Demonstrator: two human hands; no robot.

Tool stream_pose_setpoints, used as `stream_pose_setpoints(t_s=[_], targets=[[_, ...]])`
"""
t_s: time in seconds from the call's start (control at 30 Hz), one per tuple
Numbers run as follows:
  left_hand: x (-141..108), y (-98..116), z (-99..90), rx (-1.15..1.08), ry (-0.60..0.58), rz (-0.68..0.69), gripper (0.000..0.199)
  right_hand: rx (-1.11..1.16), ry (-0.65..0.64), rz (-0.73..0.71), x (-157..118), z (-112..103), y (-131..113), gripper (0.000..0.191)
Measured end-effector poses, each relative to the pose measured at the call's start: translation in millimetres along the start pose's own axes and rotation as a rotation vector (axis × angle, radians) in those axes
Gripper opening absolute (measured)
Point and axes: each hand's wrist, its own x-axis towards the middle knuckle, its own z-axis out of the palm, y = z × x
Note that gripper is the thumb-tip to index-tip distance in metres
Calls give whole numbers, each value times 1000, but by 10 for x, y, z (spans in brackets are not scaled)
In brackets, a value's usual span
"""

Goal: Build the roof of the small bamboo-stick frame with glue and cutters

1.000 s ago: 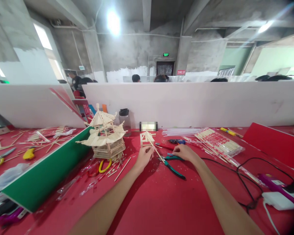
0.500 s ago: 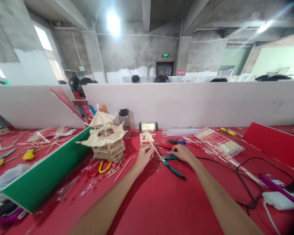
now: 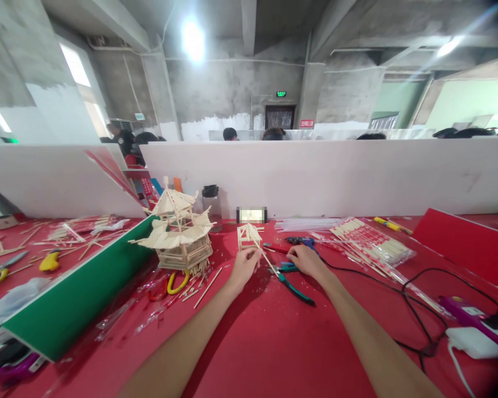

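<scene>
My left hand (image 3: 245, 265) is closed on a thin wooden stick (image 3: 269, 262), which slants down to the right across the pliers. Just beyond it stands a small stick-built frame with a roof (image 3: 248, 235). My right hand (image 3: 305, 258) has its fingers bent together, fingertips beside a red-handled tool (image 3: 277, 247); whether anything is in them is hidden. Below that hand lie green-and-black pliers (image 3: 295, 290) and a small blue piece (image 3: 288, 265). Behind it rests a blue glue gun (image 3: 301, 240) with a black cord.
A stick-built pagoda model (image 3: 178, 229) stands left, beside a leaning green board (image 3: 87, 287). Yellow scissor handles (image 3: 177, 282) and stick offcuts lie near it. A bottle (image 3: 211, 202), bundled sticks (image 3: 369, 240), a red board (image 3: 467, 246) and a white adapter (image 3: 475, 340) are around.
My right hand has shifted slightly left and up, off the blue piece, which now lies lower by the pliers. My left hand and its stick have stayed in place.
</scene>
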Motion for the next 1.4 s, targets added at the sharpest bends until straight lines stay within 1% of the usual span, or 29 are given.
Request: stream_pose_setpoints(t_s=[0.1,0.27,0.4,0.57,0.67,0.87,1.0,1.1,1.17,1.3,1.4], targets=[[0,6,1,-3,-4,-4,41,26,-5,-13,-9,-7,-24,20],[-1,32,2,-3,1,-22,43,118,-73,-51,-15,-4,-72,19],[1,26,4,-10,0,-7,43,160,-108,-64,-3,-26,-13,13],[4,21,7,-24,8,-19,41,100,-68,-38,-26,-85,82,8],[10,25,4,-24,11,-15,41,60,-57,-8,-39,-89,64,7],[8,38,4,-8,2,-12,41,49,-41,-5,-32,-56,5,14],[-6,50,13,-7,-2,-23,42,104,33,14,-26,-60,-5,14],[-11,56,17,-16,-4,-27,42,152,107,3,-17,-65,-31,18],[-9,54,15,-12,0,-26,42,137,137,-8,-10,-63,-51,21],[-5,31,5,4,3,-22,41,95,112,-21,-11,-70,-73,25],[-7,17,1,2,-3,-15,42,106,126,-16,-30,-118,-99,26]])
